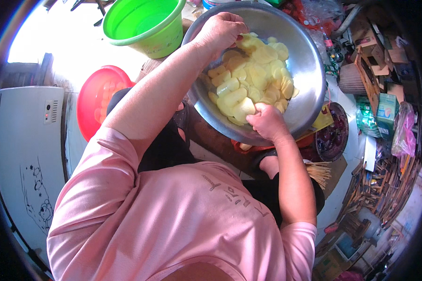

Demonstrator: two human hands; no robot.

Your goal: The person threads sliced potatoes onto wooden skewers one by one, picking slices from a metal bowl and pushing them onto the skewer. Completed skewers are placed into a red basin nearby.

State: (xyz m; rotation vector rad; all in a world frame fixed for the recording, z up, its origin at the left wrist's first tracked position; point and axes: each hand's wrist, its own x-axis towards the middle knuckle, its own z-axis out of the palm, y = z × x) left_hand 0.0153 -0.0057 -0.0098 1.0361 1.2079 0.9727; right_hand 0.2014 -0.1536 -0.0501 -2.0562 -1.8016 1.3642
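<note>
A wide metal basin [309, 93] in front of me holds a heap of thin, pale yellow potato slices [262, 70]. My left hand [222, 32] reaches over the basin's far left side, its fingers bent together above the slices; what they pinch, if anything, is hidden. At the near side, my right hand [269, 122] is inside the basin, with thumb and fingers closed on the edge of one potato slice [243, 110]. That slice lies against the heap's near edge.
Beyond my left forearm stand a green bucket [143, 40] and a red basin [86, 103]. A white cabinet [30, 140] is at far left. Right of the metal basin are a dark bowl [333, 131], a bundle of thin sticks [319, 173], boxes, bags and piled wood [384, 182].
</note>
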